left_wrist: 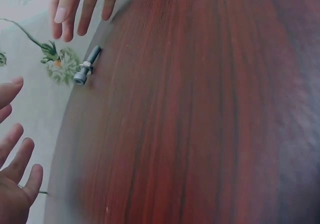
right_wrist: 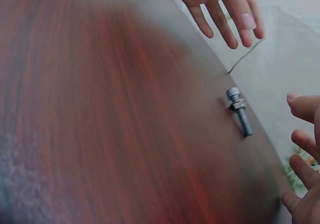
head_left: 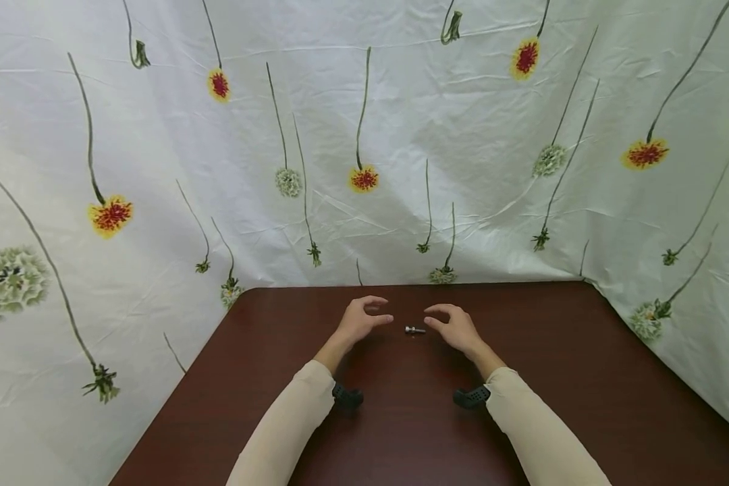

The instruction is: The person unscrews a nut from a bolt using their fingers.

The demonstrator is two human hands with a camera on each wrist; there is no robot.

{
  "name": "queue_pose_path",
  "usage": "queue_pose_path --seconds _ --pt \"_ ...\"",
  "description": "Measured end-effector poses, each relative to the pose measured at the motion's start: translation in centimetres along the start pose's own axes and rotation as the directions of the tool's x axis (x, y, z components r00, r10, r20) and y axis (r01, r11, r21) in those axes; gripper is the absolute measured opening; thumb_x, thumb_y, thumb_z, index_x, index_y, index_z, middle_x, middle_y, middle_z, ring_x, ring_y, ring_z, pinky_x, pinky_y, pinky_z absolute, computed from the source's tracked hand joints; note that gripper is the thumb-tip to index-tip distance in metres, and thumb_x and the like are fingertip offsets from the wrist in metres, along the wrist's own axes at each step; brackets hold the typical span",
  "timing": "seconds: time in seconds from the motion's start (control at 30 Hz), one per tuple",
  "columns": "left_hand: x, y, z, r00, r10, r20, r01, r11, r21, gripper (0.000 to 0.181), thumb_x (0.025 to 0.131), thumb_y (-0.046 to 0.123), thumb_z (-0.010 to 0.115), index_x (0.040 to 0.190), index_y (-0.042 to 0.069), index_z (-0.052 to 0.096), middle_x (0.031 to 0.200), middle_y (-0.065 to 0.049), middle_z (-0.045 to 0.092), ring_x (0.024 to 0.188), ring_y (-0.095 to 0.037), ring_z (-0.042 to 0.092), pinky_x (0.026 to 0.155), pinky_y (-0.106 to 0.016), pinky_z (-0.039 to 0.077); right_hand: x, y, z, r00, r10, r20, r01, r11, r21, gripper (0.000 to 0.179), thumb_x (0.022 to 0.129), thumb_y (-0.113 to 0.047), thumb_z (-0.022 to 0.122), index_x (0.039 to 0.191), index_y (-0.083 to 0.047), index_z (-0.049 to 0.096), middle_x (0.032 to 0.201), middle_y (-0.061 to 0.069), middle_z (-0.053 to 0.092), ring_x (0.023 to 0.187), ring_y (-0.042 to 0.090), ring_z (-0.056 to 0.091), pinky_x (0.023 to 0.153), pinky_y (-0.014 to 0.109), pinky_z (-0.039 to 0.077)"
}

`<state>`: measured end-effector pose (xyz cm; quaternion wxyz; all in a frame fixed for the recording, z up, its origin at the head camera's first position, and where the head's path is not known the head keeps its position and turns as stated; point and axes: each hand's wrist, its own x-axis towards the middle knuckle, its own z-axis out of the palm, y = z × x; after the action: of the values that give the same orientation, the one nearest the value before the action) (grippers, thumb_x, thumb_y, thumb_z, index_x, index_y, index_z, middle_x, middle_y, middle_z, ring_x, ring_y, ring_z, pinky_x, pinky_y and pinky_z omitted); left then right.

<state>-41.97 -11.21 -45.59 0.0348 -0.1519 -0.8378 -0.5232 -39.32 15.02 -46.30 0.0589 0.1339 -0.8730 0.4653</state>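
Note:
A small metal bolt [head_left: 414, 330] with a nut [right_wrist: 238, 104] threaded on near its head lies on the dark wooden table. In the head view its head points left and its threaded end right. My left hand [head_left: 358, 321] hovers left of the bolt, fingers loosely bent and holding nothing. On the other side, my right hand [head_left: 455, 327] is held close to the threaded end, also without anything in it. Neither hand touches the bolt. Both wrist views show the bolt [left_wrist: 87, 66] between the two hands, with spread fingers.
The reddish-brown table [head_left: 413, 432] has rounded far corners. Behind it and at its sides hangs a white cloth [head_left: 316, 121] printed with flowers. Each wrist wears a black band with a camera [head_left: 347, 397].

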Motion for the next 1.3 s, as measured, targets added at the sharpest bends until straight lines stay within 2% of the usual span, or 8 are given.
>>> queue_pose_path --seconds 0.1,0.23,0.5,0.67,0.7,0.9,1.13,1.3 --pt "0.4 0.1 0.4 0.999 -0.031 0.030 0.032 0.999 -0.042 0.041 0.092 0.021 0.083 0.129 0.009 0.071 0.133 -0.010 0.064 0.127 -0.034 0.056 0.100 -0.055 0.048 0.3 0.4 0.4 1.000 -0.002 -0.013 0.002 1.000 0.023 0.031 0.101 -0.019 0.070 0.129 -0.006 0.071 0.144 0.016 0.057 0.140 0.041 0.042 0.110 0.064 0.036" --pt "0.8 0.4 1.3 0.996 -0.057 0.074 0.060 0.997 -0.043 0.041 0.092 0.019 0.082 0.129 0.006 0.071 0.133 -0.010 0.063 0.127 -0.035 0.055 0.099 -0.054 0.049 0.7 0.8 0.9 1.000 0.006 -0.011 -0.006 1.000 0.024 0.027 0.100 -0.017 0.071 0.125 -0.006 0.074 0.141 0.014 0.060 0.138 0.039 0.045 0.111 0.062 0.035" --pt "1.5 0.4 3.1 0.993 -0.088 0.076 0.084 0.995 0.058 0.035 0.092 0.019 0.082 0.125 0.010 0.075 0.144 -0.011 0.057 0.139 -0.038 0.044 0.105 -0.057 0.044 1.2 0.8 1.4 1.000 0.014 -0.013 -0.014 0.999 -0.032 0.024 0.099 -0.015 0.073 0.120 -0.004 0.076 0.145 0.017 0.057 0.140 0.041 0.043 0.112 0.062 0.034" --pt "1.4 0.4 4.0 0.987 -0.127 0.101 0.118 0.988 0.097 0.029 0.091 0.021 0.083 0.119 0.012 0.078 0.139 -0.011 0.061 0.130 -0.036 0.052 0.103 -0.053 0.047 1.5 0.8 1.5 0.999 0.017 0.028 -0.014 0.996 -0.092 0.022 0.097 -0.015 0.075 0.115 -0.004 0.078 0.146 0.017 0.056 0.140 0.043 0.043 0.112 0.062 0.034" --pt "1.4 0.4 4.1 0.985 -0.132 0.108 0.120 0.987 0.107 0.028 0.091 0.021 0.083 0.117 0.013 0.079 0.138 -0.011 0.061 0.129 -0.036 0.053 0.105 -0.055 0.044 1.5 0.8 1.6 0.999 0.013 0.040 -0.009 0.994 -0.105 0.021 0.096 -0.014 0.076 0.114 -0.004 0.079 0.145 0.018 0.056 0.139 0.043 0.043 0.112 0.062 0.035" --pt "1.3 0.3 4.6 0.985 -0.121 0.126 0.092 0.973 0.214 0.020 0.090 0.019 0.085 0.109 0.015 0.082 0.128 -0.007 0.067 0.126 -0.035 0.055 0.113 -0.065 0.024 1.6 1.0 1.8 0.998 0.003 0.067 0.008 0.988 -0.155 0.014 0.093 -0.011 0.079 0.105 -0.005 0.081 0.143 0.020 0.057 0.137 0.045 0.046 0.111 0.061 0.036" --pt "1.5 0.8 5.1 0.990 -0.057 0.128 0.020 0.962 0.272 0.007 0.092 0.017 0.081 0.098 0.016 0.083 0.112 -0.001 0.071 0.112 -0.027 0.061 0.103 -0.060 0.032 1.6 1.1 1.8 0.999 -0.024 0.032 0.029 0.985 -0.169 0.005 0.092 -0.007 0.078 0.096 -0.005 0.082 0.137 0.021 0.061 0.133 0.045 0.050 0.110 0.060 0.037" --pt "1.3 0.5 5.0 0.993 -0.064 0.099 0.036 0.965 0.261 0.005 0.094 0.017 0.080 0.098 0.015 0.083 0.117 -0.002 0.068 0.119 -0.030 0.058 0.109 -0.064 0.029 1.7 1.2 2.0 0.998 -0.055 0.039 0.060 0.986 -0.154 0.005 0.094 -0.008 0.077 0.096 -0.005 0.081 0.135 0.021 0.061 0.130 0.045 0.052 0.109 0.059 0.039"
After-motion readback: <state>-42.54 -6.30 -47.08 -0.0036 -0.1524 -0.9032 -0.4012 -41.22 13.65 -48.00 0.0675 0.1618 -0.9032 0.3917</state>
